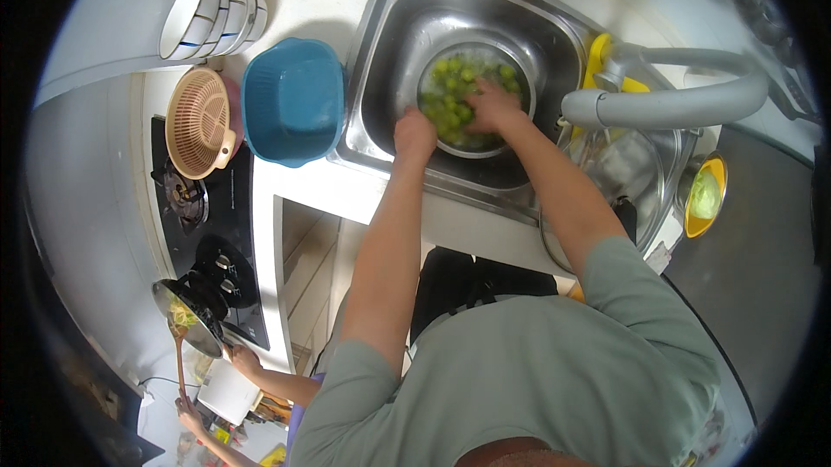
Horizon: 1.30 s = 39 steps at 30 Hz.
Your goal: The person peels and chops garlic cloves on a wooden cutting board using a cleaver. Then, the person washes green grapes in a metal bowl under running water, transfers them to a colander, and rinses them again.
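A round stainless steel bowl (533, 98) with water and many small green fruits or vegetables (450, 103) stands in the stainless steel sink (383, 45). At the bowl's left rim is my left hand (415, 132), its fingers curled over the edge. My right hand (495, 107) reaches into the bowl with fingers spread among the green pieces; its fingertips are partly hidden in the water. Over the sink's right side hangs the grey faucet (662, 103).
Left of the sink sit a blue plastic basin (292, 103), a beige colander (198, 123) and stacked bowls (214, 19). A co-worker's hands hold a frying pan (201, 324) and wooden spatula (180, 360) by the stove (221, 207). A glass lid (617, 162) lies at right.
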Each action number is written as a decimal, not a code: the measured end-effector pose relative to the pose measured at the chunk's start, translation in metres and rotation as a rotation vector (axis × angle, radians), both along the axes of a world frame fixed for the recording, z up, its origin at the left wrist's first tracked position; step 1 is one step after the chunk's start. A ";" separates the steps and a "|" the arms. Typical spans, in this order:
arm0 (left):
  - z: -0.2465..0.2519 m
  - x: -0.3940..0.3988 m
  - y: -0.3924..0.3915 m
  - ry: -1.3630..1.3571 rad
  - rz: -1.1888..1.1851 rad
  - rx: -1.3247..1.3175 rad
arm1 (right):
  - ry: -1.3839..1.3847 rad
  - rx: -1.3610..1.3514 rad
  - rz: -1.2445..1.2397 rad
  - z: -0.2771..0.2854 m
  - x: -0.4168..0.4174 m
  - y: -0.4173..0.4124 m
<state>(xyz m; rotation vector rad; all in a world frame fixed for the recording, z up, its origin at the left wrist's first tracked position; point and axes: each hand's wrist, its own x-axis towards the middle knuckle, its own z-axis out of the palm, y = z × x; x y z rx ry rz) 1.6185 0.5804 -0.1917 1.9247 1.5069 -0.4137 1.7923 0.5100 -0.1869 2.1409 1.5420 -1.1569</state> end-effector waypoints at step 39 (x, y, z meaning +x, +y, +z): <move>0.021 0.005 0.015 0.032 -0.161 -0.057 | -0.006 0.040 -0.197 0.012 -0.036 -0.003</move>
